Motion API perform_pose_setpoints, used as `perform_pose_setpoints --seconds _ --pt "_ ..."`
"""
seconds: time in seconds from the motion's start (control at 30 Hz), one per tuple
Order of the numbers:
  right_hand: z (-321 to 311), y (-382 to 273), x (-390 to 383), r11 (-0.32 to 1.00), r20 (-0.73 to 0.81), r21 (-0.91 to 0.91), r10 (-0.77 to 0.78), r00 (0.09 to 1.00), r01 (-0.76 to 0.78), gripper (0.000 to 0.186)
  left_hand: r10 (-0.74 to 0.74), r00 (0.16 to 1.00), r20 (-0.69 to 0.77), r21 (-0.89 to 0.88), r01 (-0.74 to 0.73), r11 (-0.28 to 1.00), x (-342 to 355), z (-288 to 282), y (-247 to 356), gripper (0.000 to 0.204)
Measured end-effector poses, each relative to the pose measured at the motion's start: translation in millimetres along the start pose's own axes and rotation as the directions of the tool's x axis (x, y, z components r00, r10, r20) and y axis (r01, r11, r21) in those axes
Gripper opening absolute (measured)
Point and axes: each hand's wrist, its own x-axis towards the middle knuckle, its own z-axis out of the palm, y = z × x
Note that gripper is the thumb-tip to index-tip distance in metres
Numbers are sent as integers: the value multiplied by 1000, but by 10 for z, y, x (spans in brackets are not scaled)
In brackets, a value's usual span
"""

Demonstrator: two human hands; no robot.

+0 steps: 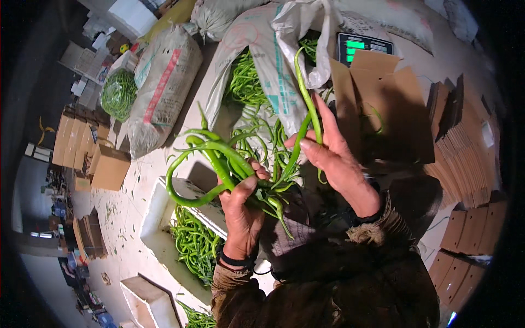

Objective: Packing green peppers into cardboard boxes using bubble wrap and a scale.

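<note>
My left hand [240, 210] is closed round a bunch of long green chili peppers [221, 154], several of them curling out past the fingers. To its right, my right hand [339, 158] pinches a long green chili pepper [302, 82] between thumb and fingers; another pepper's length crosses it there. Beyond both hands a white woven sack [268, 52] lies with its mouth open, and green peppers [246, 82] spill from it. Below my left hand stands a white foam box [158, 210] with many green peppers [194, 240] inside.
An open cardboard box [394, 98] stands at the right, with a scale display [363, 46] behind it. Flattened cardboard [465, 153] is stacked farther right. Full sacks [167, 87] and a clear bag of peppers [118, 94] stand at the far left. Another foam box [147, 300] sits at lower left.
</note>
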Motion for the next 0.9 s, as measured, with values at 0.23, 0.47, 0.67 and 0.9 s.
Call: perform_pose_setpoints --seconds 0.23,0.47,0.67,0.9 --pt "-28 -18 -360 812 94 -447 -375 922 376 71 -76 991 -107 18 79 997 -147 247 -308 37" --pt "-141 66 -500 849 -5 -445 -320 947 284 50 -135 990 -41 -38 133 990 -179 188 -728 39" --pt "-173 1 -598 863 45 -490 -113 993 121 21 -147 989 17 -24 148 989 -206 102 -746 43" --pt "-198 -7 -594 942 76 -294 190 979 -161 24 -205 978 -23 -115 201 973 -194 -101 -864 49"
